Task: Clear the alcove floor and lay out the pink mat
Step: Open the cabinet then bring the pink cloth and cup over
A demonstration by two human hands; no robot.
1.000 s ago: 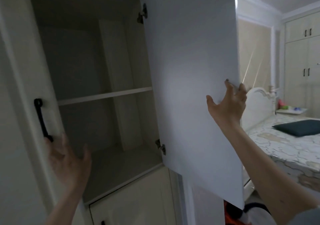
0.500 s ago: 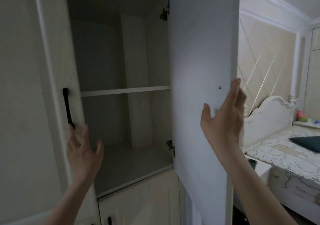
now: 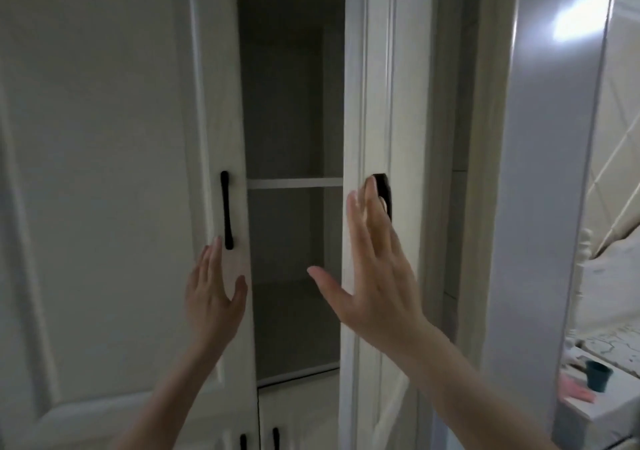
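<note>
pink mat: not in view; nothing pink here reads as a mat, and neither it nor the alcove floor can be placed from this frame
right hand (image 3: 372,273): fingers straight and spread, gripping nothing, flat against the right door (image 3: 377,103) with the fingertips beside its black handle (image 3: 383,195) at about 12 o'clock from the palm
left hand (image 3: 211,292): fingers straight and relaxed, holding nothing, against the left door (image 3: 104,172), just under that door's black handle (image 3: 225,214) at 12 o'clock from the hand
gap: the two doors stand apart, with a dark opening between them showing a shelf (image 3: 294,182) at roughly 10 o'clock from the right hand
lower doors: two small handles (image 3: 259,439) at 6 o'clock, shut
side table (image 3: 588,411): at 3 o'clock low, carrying a dark cup (image 3: 596,375) and something pinkish beside it, too blurred to name
step in hand: judged a side step, pressing the cupboard doors together; no clearing or laying out is shown
next move calls for: an even push from both palms until the doors meet, thumbs kept out of the gap, then turning to find the mat and the alcove
</note>
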